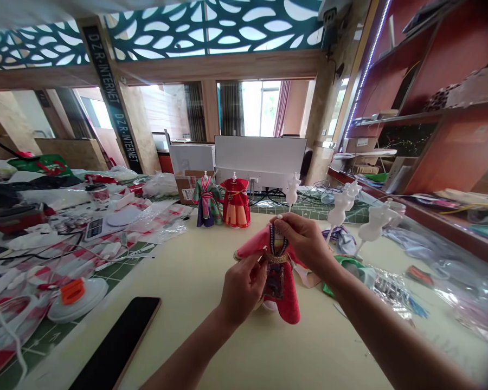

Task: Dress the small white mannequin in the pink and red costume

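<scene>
In front of me a small doll mannequin wears a pink-red robe [288, 310] with wide sleeves, a patterned collar, a gold belt [280, 258] and a dark front panel [274, 281]. My right hand [305, 235] pinches the mannequin's white neck knob at the top. At the left side of the waist, my left hand [246, 279] has its fingertips pinched on the robe beside the belt. The mannequin's body is mostly hidden under the clothing; a bit of its white base shows below.
Two dressed mannequins, one green and purple [207, 201], one red [236, 201], stand at the back. Bare white mannequins [341, 206] stand right, near fabric pieces and plastic bags [431, 265]. A black phone [120, 341] lies front left, beside a white lid with an orange clip [72, 292] and clutter.
</scene>
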A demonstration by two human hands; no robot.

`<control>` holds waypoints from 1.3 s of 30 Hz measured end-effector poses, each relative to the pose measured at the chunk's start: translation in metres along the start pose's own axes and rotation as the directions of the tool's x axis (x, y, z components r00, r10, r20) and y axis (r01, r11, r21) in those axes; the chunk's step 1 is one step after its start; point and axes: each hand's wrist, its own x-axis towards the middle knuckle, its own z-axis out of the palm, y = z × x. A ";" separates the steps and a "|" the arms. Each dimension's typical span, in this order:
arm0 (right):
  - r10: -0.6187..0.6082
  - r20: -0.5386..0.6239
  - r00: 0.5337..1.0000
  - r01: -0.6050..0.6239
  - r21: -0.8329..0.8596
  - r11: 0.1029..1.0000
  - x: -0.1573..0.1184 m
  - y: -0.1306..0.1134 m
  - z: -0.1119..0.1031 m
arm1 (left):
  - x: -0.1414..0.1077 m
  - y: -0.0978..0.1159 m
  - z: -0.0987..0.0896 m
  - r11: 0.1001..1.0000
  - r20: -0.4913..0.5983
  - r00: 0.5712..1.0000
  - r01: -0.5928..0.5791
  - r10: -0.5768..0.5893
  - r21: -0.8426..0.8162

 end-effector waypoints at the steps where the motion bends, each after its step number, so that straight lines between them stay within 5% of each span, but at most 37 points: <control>1: -0.001 0.001 1.000 0.001 0.009 1.000 0.000 0.001 0.000 | -0.001 -0.001 0.000 1.000 0.001 1.000 0.007 -0.007 0.000; 14: -0.024 0.049 0.998 0.024 0.004 1.000 0.001 0.005 -0.004 | -0.010 -0.033 0.010 0.991 0.015 0.995 0.096 -0.095 -0.092; 21: -0.070 0.073 0.995 0.071 -0.013 0.997 -0.003 0.005 -0.005 | -0.011 -0.027 0.015 0.962 0.123 0.977 0.195 -0.174 -0.192; 39: -0.052 0.046 0.998 0.053 -0.009 0.999 -0.013 0.007 -0.012 | -0.013 -0.023 0.019 0.927 0.163 0.961 0.260 -0.222 -0.271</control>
